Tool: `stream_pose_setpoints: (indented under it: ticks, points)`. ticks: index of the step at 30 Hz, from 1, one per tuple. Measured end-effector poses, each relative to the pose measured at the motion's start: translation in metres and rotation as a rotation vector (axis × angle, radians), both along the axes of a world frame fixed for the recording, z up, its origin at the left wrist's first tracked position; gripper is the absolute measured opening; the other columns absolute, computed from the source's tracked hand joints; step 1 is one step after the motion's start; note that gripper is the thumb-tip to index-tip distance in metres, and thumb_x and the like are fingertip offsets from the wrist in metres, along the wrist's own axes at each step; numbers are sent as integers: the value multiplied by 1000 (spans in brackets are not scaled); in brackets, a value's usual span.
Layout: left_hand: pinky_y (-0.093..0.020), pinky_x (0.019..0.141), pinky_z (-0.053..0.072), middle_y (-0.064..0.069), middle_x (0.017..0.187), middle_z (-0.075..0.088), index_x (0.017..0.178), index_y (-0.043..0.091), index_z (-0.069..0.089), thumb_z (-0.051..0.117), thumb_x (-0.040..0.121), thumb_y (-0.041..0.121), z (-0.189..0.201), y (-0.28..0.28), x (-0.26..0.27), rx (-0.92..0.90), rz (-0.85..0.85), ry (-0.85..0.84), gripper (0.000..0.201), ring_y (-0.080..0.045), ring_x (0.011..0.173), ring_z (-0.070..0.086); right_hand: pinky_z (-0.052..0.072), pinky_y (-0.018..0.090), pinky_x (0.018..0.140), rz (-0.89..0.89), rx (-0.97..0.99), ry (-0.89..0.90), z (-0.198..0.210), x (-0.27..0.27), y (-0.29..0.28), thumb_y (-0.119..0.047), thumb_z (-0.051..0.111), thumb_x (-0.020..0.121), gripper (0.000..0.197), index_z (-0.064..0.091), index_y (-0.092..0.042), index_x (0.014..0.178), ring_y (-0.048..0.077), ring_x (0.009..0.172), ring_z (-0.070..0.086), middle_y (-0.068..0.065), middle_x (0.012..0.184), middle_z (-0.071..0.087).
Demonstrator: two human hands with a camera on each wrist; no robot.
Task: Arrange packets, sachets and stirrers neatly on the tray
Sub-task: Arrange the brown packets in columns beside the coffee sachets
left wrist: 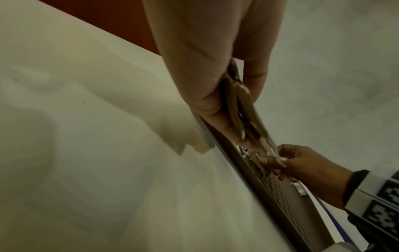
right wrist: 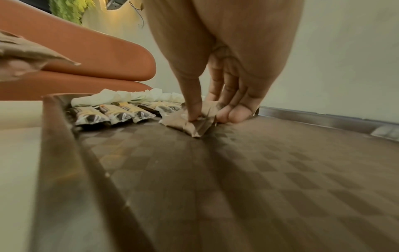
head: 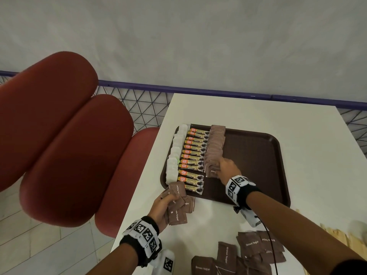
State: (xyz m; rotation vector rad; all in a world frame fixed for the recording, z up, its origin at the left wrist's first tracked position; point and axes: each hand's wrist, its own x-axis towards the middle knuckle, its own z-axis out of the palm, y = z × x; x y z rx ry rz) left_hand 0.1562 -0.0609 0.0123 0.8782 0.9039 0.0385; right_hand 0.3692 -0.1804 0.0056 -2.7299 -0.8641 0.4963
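Observation:
A brown tray (head: 258, 155) holds three columns: white sachets (head: 174, 153), coffee granule sticks (head: 193, 157) and brown sugar sachets (head: 215, 143). My right hand (head: 221, 168) pinches one brown sugar sachet (right wrist: 187, 126) between thumb and fingers and holds it down at the near end of the brown column. My left hand (head: 168, 199) grips a fanned bunch of brown sugar sachets (head: 178, 203) just off the tray's near left corner. Seen edge-on in the left wrist view, the bunch (left wrist: 248, 110) sits in that hand. Wooden stirrers (head: 337, 235) lie on the table at the near right.
Several loose brown sugar sachets (head: 248, 253) lie on the white table (head: 258, 112) near me. The right half of the tray is bare. Red padded chairs (head: 75, 155) stand close to the table's left edge. A wire mesh rail (head: 139, 104) runs behind.

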Motion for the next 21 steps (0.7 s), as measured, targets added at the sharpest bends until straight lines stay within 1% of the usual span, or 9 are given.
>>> stream_pose_setpoints:
  ticks: [3, 6, 9, 11, 13, 15, 17, 19, 21]
  points:
    - [-32, 58, 55, -19, 99, 69, 115, 9, 61, 51, 87, 2, 0, -1, 2, -7, -5, 7, 30, -28, 77, 67, 44, 34, 93, 12, -10, -81, 0, -3, -2, -21, 57, 88, 40, 43, -7, 123, 27, 120, 40, 12, 126, 45]
    - [-34, 62, 55, -21, 106, 67, 117, 9, 59, 53, 87, 3, 1, -3, 3, -6, -14, 3, 31, -31, 83, 66, 45, 33, 92, 2, 34, -158, 4, -8, -4, -27, 58, 87, 42, 43, -9, 121, 26, 117, 39, 11, 125, 43]
    - [-35, 66, 55, -18, 102, 69, 115, 9, 60, 55, 87, 3, 1, -4, 4, 0, -8, -13, 29, -29, 84, 66, 44, 31, 91, 21, 147, -125, 9, -17, -5, -27, 54, 89, 34, 46, -10, 116, 23, 115, 39, 8, 122, 44]
    - [-34, 63, 56, -16, 98, 70, 114, 9, 60, 56, 88, 3, 1, -5, 6, 5, 0, -25, 28, -28, 81, 67, 42, 30, 87, 57, 275, -1, 12, -25, -6, -25, 55, 88, 26, 49, -12, 110, 20, 109, 41, 6, 117, 46]
    - [-34, 61, 56, -16, 99, 69, 115, 9, 59, 55, 88, 3, 2, -6, 8, 7, 6, -37, 28, -27, 80, 67, 42, 26, 80, 100, 371, 166, 14, -36, -7, -26, 57, 88, 21, 51, -13, 104, 15, 96, 46, 3, 107, 51]
    - [-33, 61, 56, -15, 98, 69, 116, 9, 58, 54, 89, 3, 3, -8, 9, 15, 7, -49, 28, -26, 78, 68, 42, 25, 74, 119, 388, 369, 14, -48, -7, -27, 59, 88, 22, 53, -12, 103, 14, 86, 51, 1, 96, 55]
    - [-32, 59, 56, -15, 97, 69, 116, 9, 58, 53, 89, 2, 4, -10, 10, 18, 13, -60, 28, -25, 75, 68, 42, 24, 71, 125, 399, 531, 12, -58, -8, -28, 62, 86, 21, 54, -12, 98, 14, 80, 52, 3, 89, 57]
    - [-33, 58, 56, -16, 99, 68, 118, 8, 57, 52, 89, 1, 5, -11, 10, 16, 22, -69, 29, -27, 79, 67, 42, 23, 71, 128, 403, 607, 9, -66, -9, -28, 66, 83, 15, 54, -20, 84, 12, 76, 50, 1, 84, 57]
    - [-33, 59, 56, -17, 98, 68, 118, 6, 56, 52, 89, 1, 6, -12, 10, 10, 25, -77, 30, -29, 81, 66, 42, 21, 69, 130, 364, 650, 6, -71, -10, -28, 69, 81, 20, 50, -27, 72, 7, 69, 49, -4, 75, 54]
